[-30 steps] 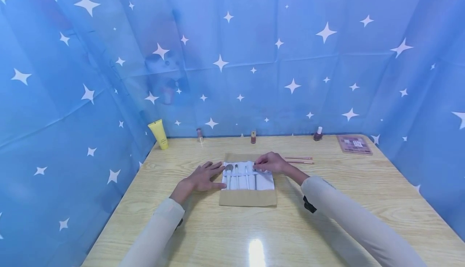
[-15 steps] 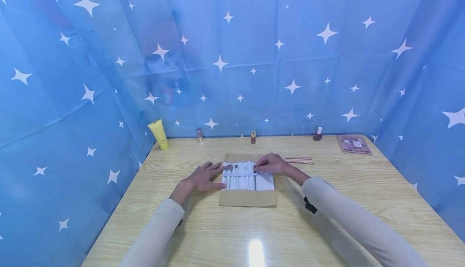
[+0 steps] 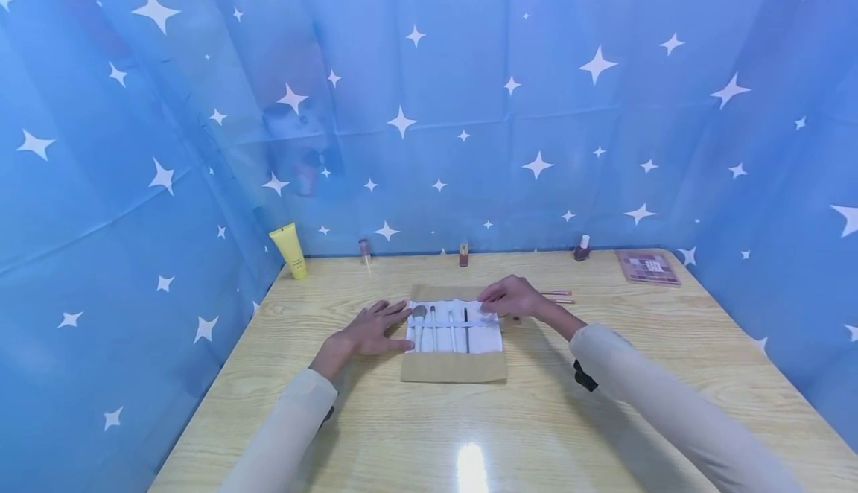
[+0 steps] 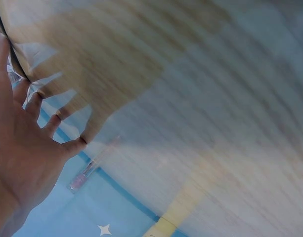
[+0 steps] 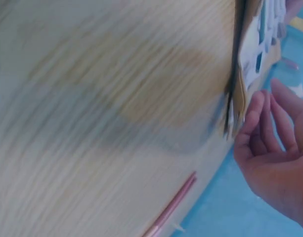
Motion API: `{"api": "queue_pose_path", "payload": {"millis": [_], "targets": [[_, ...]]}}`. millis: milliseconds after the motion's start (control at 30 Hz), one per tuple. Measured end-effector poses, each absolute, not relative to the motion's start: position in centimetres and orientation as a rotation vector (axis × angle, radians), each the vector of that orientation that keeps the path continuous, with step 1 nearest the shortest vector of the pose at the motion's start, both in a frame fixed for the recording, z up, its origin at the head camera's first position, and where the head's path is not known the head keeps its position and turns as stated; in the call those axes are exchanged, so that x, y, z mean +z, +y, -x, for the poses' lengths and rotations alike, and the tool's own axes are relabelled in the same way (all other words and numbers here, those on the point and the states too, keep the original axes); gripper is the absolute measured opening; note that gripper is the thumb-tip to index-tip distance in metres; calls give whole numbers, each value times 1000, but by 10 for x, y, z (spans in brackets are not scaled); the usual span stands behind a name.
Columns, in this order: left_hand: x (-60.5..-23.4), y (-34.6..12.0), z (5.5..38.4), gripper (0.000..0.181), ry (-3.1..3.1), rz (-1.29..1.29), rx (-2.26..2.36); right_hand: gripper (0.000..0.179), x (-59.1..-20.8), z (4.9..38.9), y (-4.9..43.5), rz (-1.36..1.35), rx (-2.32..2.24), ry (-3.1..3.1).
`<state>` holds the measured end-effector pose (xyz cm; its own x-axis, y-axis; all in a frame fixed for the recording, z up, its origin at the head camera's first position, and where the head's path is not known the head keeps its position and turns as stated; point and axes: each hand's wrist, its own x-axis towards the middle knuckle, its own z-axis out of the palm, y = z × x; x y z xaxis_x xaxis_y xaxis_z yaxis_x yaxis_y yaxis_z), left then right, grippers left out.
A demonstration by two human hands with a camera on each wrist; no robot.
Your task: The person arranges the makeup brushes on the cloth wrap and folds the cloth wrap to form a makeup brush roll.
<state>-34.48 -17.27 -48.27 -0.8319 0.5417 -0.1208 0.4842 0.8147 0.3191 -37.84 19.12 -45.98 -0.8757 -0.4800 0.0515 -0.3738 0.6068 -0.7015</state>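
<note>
A tan and white makeup brush roll [image 3: 456, 368] lies unfolded on the table. Several brushes sit under its white strap, among them a wide fluffy makeup brush [image 3: 419, 313] at the left and a dark slim makeup brush [image 3: 466, 329] to the right of the others. My left hand [image 3: 369, 329] rests with spread fingers at the roll's left edge. At the upper right corner of the roll is my right hand [image 3: 512, 298]. In the right wrist view the right hand [image 5: 275, 148] has loosely bent fingers, thumb apart, nothing between them, close beside the roll [image 5: 250, 64].
Two pink brushes [image 3: 561, 301] lie just right of the right hand. Along the back edge stand a yellow tube [image 3: 290, 251], a small pinkish tube [image 3: 365, 249], a small gold-capped bottle [image 3: 464, 255] and a nail polish bottle [image 3: 582, 248]. A makeup palette [image 3: 648, 267] lies back right.
My right hand has let go of the dark slim brush and shifted right to the roll's corner; the brush top now shows. The left hand stays in place.
</note>
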Motion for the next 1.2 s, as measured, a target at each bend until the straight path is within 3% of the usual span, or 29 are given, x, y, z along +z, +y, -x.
{"api": "queue_pose_path", "payload": {"millis": [500,1200], "targets": [[-481,-174,345,84,2783,-824,438,25,-448,375,253,821,-1242,2682],[-482,-175,345,84,2773,-837,428,19,-449,371,334,678,-959,2922]]}}
